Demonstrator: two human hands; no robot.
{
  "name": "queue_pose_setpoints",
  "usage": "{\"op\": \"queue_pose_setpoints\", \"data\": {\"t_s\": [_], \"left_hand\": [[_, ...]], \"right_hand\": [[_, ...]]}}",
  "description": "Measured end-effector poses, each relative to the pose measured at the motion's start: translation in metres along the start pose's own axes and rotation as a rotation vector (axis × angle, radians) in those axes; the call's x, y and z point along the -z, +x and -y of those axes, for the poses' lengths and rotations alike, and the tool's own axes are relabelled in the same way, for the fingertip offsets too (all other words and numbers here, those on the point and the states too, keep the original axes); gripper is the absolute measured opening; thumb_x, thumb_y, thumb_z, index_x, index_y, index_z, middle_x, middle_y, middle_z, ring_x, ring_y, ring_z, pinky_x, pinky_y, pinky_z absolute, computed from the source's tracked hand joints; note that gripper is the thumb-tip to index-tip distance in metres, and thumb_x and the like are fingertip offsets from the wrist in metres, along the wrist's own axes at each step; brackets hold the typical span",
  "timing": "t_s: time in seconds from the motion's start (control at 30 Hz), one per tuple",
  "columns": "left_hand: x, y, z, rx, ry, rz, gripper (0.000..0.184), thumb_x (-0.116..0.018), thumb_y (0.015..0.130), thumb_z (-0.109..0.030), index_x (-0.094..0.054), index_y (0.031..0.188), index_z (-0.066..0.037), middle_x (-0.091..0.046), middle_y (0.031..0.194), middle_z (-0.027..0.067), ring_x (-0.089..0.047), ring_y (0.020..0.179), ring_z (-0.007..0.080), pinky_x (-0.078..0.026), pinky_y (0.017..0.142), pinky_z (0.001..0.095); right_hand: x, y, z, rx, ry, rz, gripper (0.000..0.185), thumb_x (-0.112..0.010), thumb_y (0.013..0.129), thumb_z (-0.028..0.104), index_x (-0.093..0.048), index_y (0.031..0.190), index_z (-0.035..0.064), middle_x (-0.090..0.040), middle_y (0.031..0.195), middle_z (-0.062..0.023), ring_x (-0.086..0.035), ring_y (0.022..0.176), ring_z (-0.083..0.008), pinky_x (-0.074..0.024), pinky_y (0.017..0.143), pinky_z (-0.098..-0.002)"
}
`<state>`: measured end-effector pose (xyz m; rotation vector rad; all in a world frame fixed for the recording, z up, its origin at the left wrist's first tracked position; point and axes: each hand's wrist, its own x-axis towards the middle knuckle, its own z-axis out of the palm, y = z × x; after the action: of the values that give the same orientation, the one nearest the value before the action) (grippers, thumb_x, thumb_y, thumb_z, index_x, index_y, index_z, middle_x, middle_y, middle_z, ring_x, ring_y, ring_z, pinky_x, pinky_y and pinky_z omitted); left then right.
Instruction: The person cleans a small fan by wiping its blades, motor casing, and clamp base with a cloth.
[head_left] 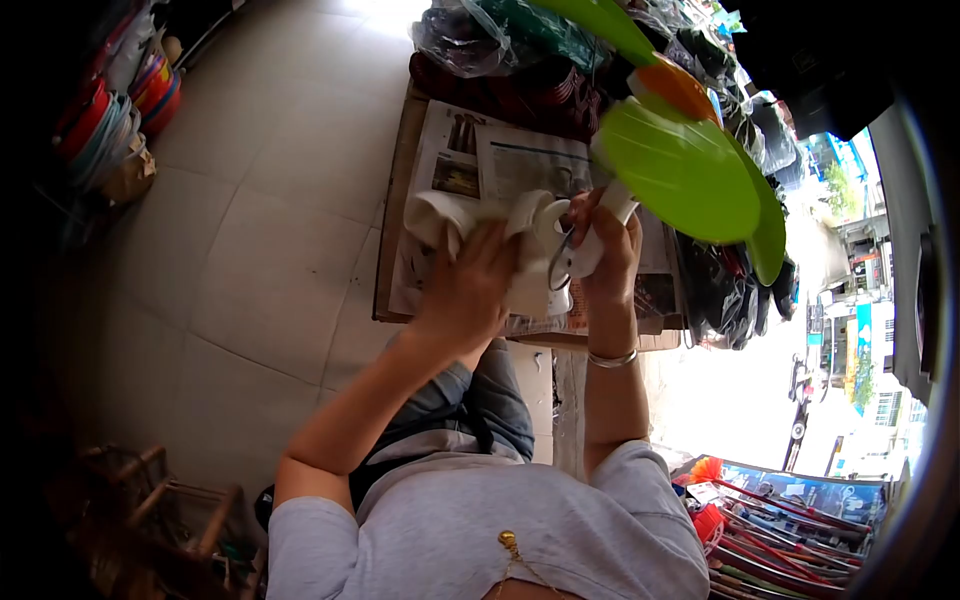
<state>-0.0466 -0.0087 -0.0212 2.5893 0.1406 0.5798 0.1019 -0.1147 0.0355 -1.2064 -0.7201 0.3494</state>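
A fan with large green blades (680, 170), an orange centre (680, 85) and a white neck (612, 205) is tilted over the table's right side. My right hand (612, 240), wearing a bracelet, is closed around the white neck below the blades. A dark thin loop (557, 265) hangs beside its fingers. My left hand (465, 280) is slightly blurred, its fingers bent over a crumpled off-white cloth (437, 215) pressed against the fan's white lower part (535, 225). That lower part is partly hidden by the hand and cloth.
Newspaper (530, 155) covers the low table (390, 225) in front of me. Plastic-wrapped goods (465, 45) are piled along its far edge and right side. A wooden rack (205, 520) stands lower left, red-handled goods (770, 540) lower right. Tiled floor (265, 220) extends left; a bright street lies right.
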Motion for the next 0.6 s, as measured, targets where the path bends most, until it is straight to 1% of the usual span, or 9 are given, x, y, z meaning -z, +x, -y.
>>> {"op": "queue_pose_setpoints", "data": {"t_s": [0.03, 0.07, 0.1, 0.17, 0.2, 0.3, 0.37, 0.53, 0.6], "left_hand": [[-0.002, 0.011, 0.007, 0.051, 0.046, 0.014, 0.065, -0.075, 0.072, -0.019, -0.053, 0.131, -0.004, -0.043, 0.146, 0.0141, -0.036, 0.139, 0.0277, -0.036, 0.104, 0.0509], [-0.003, 0.016, 0.011, 0.103, 0.095, 0.025, 0.067, -0.074, 0.071, -0.017, -0.051, 0.133, -0.004, -0.041, 0.147, 0.0148, -0.034, 0.141, 0.0280, -0.038, 0.102, 0.0509], [-0.003, 0.015, 0.011, 0.103, 0.098, 0.025, 0.067, -0.074, 0.071, -0.017, -0.051, 0.133, -0.004, -0.041, 0.147, 0.0148, -0.034, 0.141, 0.0280, -0.038, 0.102, 0.0509], [-0.001, 0.008, 0.010, -0.032, 0.130, 0.034, 0.068, -0.076, 0.069, -0.018, -0.052, 0.131, -0.004, -0.041, 0.147, 0.0148, -0.033, 0.141, 0.0279, -0.039, 0.101, 0.0491], [0.003, 0.002, 0.007, -0.030, 0.135, 0.033, 0.068, -0.076, 0.069, -0.018, -0.052, 0.131, -0.004, -0.041, 0.147, 0.0148, -0.033, 0.141, 0.0279, -0.039, 0.101, 0.0491], [0.012, -0.032, -0.010, -0.011, 0.064, 0.094, 0.064, -0.076, 0.068, -0.019, -0.055, 0.127, -0.003, -0.042, 0.147, 0.0157, -0.034, 0.140, 0.0283, -0.038, 0.102, 0.0497], [0.010, -0.051, -0.015, -0.008, 0.047, 0.132, 0.064, -0.077, 0.071, -0.031, -0.057, 0.126, -0.006, -0.044, 0.145, 0.0147, -0.035, 0.139, 0.0268, -0.032, 0.103, 0.0615], [0.006, -0.034, -0.010, -0.004, 0.038, 0.097, 0.070, -0.078, 0.070, -0.034, -0.055, 0.129, -0.004, -0.040, 0.147, 0.0178, -0.031, 0.141, 0.0280, -0.031, 0.104, 0.0612], [-0.001, -0.008, 0.000, 0.046, 0.083, 0.082, 0.074, -0.077, 0.070, -0.041, -0.055, 0.129, -0.003, -0.040, 0.148, 0.0175, -0.030, 0.141, 0.0279, -0.029, 0.106, 0.0618]], "right_hand": [[-0.002, -0.002, -0.001, -0.015, 0.013, -0.003, 0.020, -0.059, 0.089, 0.019, -0.059, 0.093, -0.0005, -0.057, 0.071, -0.0073, -0.053, 0.079, -0.0164, -0.0419, 0.088, -0.0323], [-0.005, -0.003, 0.001, -0.052, 0.012, -0.032, 0.018, -0.059, 0.088, 0.016, -0.059, 0.092, -0.0012, -0.058, 0.075, -0.0083, -0.053, 0.076, -0.0145, -0.0442, 0.080, -0.0294], [-0.007, -0.003, 0.001, -0.051, 0.015, -0.031, 0.018, -0.059, 0.088, 0.016, -0.059, 0.092, -0.0012, -0.058, 0.075, -0.0083, -0.053, 0.076, -0.0145, -0.0442, 0.080, -0.0294], [-0.010, -0.003, 0.002, -0.062, 0.005, -0.130, 0.018, -0.059, 0.088, 0.017, -0.059, 0.091, -0.0008, -0.057, 0.075, -0.0082, -0.052, 0.072, -0.0131, -0.0443, 0.078, -0.0295], [-0.009, -0.003, 0.000, -0.066, 0.009, -0.155, 0.019, -0.059, 0.088, 0.018, -0.059, 0.091, -0.0007, -0.057, 0.075, -0.0081, -0.052, 0.071, -0.0125, -0.0439, 0.076, -0.0291], [-0.010, -0.004, -0.006, 0.023, 0.027, -0.126, 0.019, -0.060, 0.088, 0.018, -0.059, 0.091, -0.0006, -0.057, 0.074, -0.0078, -0.052, 0.072, -0.0131, -0.0438, 0.077, -0.0294], [-0.010, -0.006, -0.006, 0.007, 0.029, -0.128, 0.019, -0.059, 0.088, 0.018, -0.059, 0.091, -0.0004, -0.056, 0.073, -0.0076, -0.052, 0.072, -0.0135, -0.0436, 0.077, -0.0297], [-0.011, -0.004, -0.004, 0.013, 0.045, -0.109, 0.018, -0.059, 0.088, 0.018, -0.059, 0.091, -0.0001, -0.056, 0.071, -0.0075, -0.053, 0.072, -0.0142, -0.0433, 0.078, -0.0305], [-0.013, -0.005, -0.001, -0.010, 0.041, -0.122, 0.018, -0.058, 0.088, 0.018, -0.058, 0.090, -0.0001, -0.056, 0.071, -0.0075, -0.052, 0.073, -0.0144, -0.0432, 0.078, -0.0306]]}}
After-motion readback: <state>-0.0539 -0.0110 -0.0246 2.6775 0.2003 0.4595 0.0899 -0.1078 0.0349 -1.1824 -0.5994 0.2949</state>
